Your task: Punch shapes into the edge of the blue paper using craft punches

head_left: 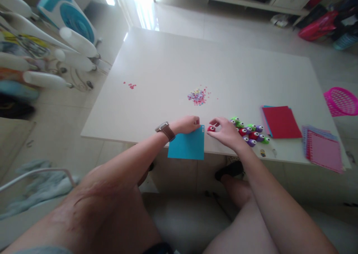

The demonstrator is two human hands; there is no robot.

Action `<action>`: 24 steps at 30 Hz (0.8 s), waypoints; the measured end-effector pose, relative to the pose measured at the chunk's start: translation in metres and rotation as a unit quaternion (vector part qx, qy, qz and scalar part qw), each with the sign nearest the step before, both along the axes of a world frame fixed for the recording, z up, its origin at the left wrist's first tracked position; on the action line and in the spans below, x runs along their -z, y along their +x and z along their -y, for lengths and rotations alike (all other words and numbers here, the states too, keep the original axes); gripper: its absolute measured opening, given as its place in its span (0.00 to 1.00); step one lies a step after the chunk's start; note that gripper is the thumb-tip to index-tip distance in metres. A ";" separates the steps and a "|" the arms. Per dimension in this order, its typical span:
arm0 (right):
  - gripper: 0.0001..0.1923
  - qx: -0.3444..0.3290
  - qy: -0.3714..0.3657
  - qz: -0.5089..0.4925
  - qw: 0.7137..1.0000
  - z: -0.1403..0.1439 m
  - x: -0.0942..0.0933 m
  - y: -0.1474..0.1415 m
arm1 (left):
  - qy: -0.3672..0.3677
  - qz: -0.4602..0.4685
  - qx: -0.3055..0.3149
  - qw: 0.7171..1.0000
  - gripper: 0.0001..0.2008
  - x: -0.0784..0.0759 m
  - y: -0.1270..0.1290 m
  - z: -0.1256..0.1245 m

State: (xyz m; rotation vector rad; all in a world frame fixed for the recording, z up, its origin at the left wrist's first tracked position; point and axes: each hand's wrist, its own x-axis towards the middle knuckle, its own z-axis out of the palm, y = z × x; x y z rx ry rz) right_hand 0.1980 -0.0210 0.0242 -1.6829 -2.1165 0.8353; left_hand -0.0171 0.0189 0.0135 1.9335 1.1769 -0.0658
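Blue paper sheet (187,146) lies half over the near counter (167,71) edge, its top corner pinched in the left hand (187,124) grip, apparently to keep it steady. Just right of that grip, the right hand (225,132) holds a small red punch (211,128) at the sheet's corner. Further right sit clustered punches (251,133); beyond the grips, a confetti pile (197,96).

Both forearms are bare, with no sleeves down to the hands. The left hand (187,124) has a wristwatch (165,130) just behind it, with a brown strap and a small pale face in a metal case. The right hand (226,132) wears no ring or band. The knees are bare, and a dark shoe (231,170) shows below.
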 end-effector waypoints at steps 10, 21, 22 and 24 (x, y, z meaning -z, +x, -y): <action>0.08 -0.020 0.051 0.137 0.989 -0.004 0.004 0.016 | 0.030 -0.025 0.012 0.999 0.11 0.001 -0.001 0.003; 0.12 -0.027 0.026 0.163 0.986 0.000 -0.001 0.015 | 0.037 -0.025 0.013 0.999 0.11 0.003 -0.001 0.003; 0.13 -0.028 0.016 0.143 0.989 0.001 -0.001 0.012 | 0.037 -0.024 0.012 0.999 0.11 0.003 0.000 0.003; 0.12 -0.031 -0.010 0.117 0.993 0.001 -0.001 0.007 | 0.039 -0.025 0.011 0.999 0.11 0.003 0.000 0.003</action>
